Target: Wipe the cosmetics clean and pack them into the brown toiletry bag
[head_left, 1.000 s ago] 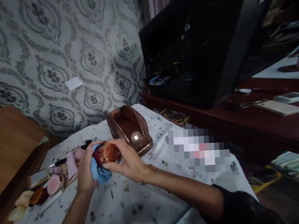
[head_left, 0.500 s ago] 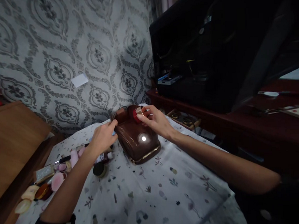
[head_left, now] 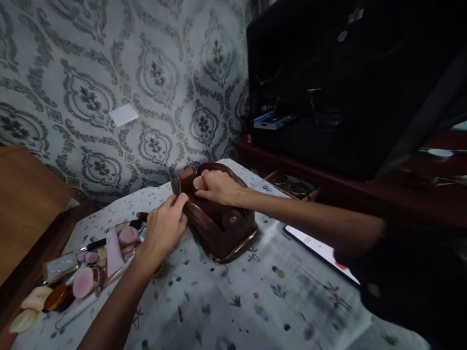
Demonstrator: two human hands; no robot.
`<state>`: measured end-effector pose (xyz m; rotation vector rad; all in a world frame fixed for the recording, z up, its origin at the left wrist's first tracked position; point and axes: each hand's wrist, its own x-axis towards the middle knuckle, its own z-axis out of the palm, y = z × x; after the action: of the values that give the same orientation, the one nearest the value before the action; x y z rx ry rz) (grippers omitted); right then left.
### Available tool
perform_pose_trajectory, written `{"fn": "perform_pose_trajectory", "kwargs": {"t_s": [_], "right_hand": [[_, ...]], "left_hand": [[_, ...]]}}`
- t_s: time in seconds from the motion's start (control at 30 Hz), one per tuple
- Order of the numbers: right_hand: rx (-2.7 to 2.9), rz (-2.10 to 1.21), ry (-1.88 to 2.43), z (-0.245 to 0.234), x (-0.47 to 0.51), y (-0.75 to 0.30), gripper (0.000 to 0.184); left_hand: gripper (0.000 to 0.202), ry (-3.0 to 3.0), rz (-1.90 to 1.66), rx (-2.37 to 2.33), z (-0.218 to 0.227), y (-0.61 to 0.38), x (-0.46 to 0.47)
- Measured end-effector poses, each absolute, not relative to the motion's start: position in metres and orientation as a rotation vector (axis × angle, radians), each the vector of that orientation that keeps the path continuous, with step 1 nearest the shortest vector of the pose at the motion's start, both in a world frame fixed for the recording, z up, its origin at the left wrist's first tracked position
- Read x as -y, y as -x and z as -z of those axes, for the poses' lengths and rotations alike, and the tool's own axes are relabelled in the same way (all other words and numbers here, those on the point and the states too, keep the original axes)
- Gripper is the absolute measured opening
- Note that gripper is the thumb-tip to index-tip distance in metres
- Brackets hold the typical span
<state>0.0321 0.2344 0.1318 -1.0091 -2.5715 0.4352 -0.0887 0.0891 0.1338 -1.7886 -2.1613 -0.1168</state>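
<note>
Palm down, the right hand (head_left: 220, 188) hangs over the open bag (head_left: 233, 245), fingers closed around a small container (head_left: 199, 183); the left hand (head_left: 166, 225) pinches the bag's edge (long axis running away across the table (head_left: 210, 322), zipped end nearest)

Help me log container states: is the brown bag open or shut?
Open. The brown bag shows its inside, the left hand at its edge and the right hand holding a small item at its mouth.
</note>
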Motion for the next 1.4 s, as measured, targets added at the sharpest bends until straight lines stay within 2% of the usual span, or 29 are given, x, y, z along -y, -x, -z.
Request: {"fn": "perform_pose_trajectory", "kwargs": {"t_s": [0.07,0.2,0.4,0.83,1.13,1.4], "right_hand": [[2.658,-0.461,1.096,-0.128,-0.244,-0.006,0.039],[2.723,-0.532,1.24,-0.116,-0.262,0.033,0.032],[2.74,-0.602,1.332,-0.096,-0.279,0.046,0.034],[2.6,-0.695,1.224,-0.071,-0.28,0.053,0.035],[2.645,-0.64,1.286,-0.076,-0.273,0.048,0.035],[2.716,-0.634,1.292,-0.08,-0.28,0.053,0.037]], "left_hand": [[0.026,1.783,0.133,2.161,-0.133,0.093,-0.09],[0.025,1.797,0.156,2.146,-0.132,0.103,-0.088],[0.028,1.791,0.193,2.157,-0.125,0.108,-0.083],[0.028,1.774,0.225,2.129,-0.118,0.107,-0.083],[0.046,1.809,0.357,2.15,-0.116,0.101,-0.081],[0.048,1.807,0.427,2.112,-0.111,0.104,-0.079]]}}
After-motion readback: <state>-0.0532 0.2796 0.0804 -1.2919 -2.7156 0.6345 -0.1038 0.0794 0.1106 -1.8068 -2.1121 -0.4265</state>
